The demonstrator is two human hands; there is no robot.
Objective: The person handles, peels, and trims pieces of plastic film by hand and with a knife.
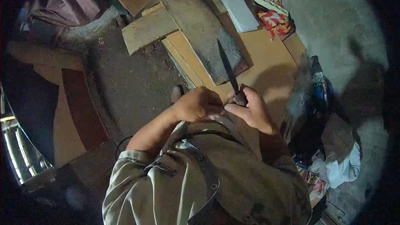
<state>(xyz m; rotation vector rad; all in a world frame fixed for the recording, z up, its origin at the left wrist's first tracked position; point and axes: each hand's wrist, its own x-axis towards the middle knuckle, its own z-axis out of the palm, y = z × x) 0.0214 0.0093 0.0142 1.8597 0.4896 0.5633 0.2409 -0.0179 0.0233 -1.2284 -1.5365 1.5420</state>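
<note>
A dark, narrow pointed blade with a dark handle (227, 67) points up and away from my body. My right hand (253, 110) is closed round its handle, with the thumb laid across the near end. Close beside it on the left, my left hand (199, 105) is bent inward in front of my shirt; its fingers are partly hidden, and I cannot make out whether it holds anything. Beyond the blade lies a worn, dark-stained board (196, 25) on top of other boards.
A white flat slab (238, 11) and a red and yellow cloth (276, 23) lie at the back right. A bottle (320, 84) stands on the right, above plastic bags (343, 168). Brown panels (79, 104) lean on the left. Purplish cloth (68, 2) hangs at the top left.
</note>
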